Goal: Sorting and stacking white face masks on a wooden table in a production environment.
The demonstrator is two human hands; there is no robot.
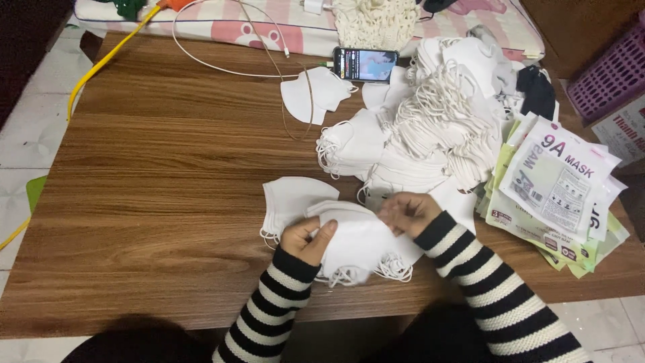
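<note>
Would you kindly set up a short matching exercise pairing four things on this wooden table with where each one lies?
Things:
1. phone
2. stack of printed packets
3. small stack of white masks
4. yellow cable

Places:
A. at the table's right edge
B. between the left hand and right hand
C. off the table's far-left corner
D. at the far edge, screen lit

Pairs: 1-D, 2-A, 3-B, 4-C

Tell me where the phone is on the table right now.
In the head view, the phone lies flat at the far edge of the wooden table, right of centre, just left of the big pile of white masks and plugged into a white cable.
</note>
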